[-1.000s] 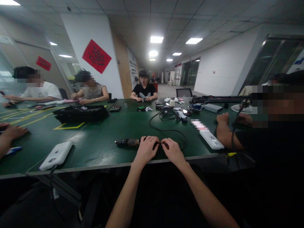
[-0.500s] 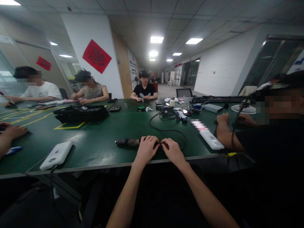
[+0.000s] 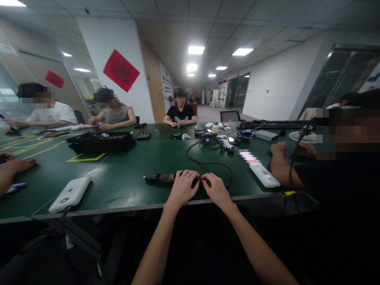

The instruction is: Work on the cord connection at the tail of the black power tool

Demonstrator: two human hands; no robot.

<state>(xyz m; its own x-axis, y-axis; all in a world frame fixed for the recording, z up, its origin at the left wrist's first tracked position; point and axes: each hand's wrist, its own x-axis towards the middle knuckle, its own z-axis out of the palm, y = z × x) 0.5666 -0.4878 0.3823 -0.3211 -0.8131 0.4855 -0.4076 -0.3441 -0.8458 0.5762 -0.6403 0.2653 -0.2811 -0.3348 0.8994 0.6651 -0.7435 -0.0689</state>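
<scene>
An electric screwdriver (image 3: 160,178), dark with a metal tip pointing left, lies along the front part of the green table (image 3: 118,190). My left hand (image 3: 185,185) is closed around its rear end, which the fingers hide. Just to the right, my right hand (image 3: 215,188) pinches a black cable (image 3: 231,170) close to the screwdriver's end. Both sets of fingertips nearly meet; the joint between cable and tool is too small to make out. From my right hand the cable loops away across the table toward the back.
A white power bank (image 3: 71,194) lies left and another white power bank (image 3: 265,175) right. A black tray (image 3: 101,142) stands back left. Assorted small items and cables (image 3: 213,141) clutter the back middle. A co-worker's arm (image 3: 285,168) rests at right; several people sit around the table.
</scene>
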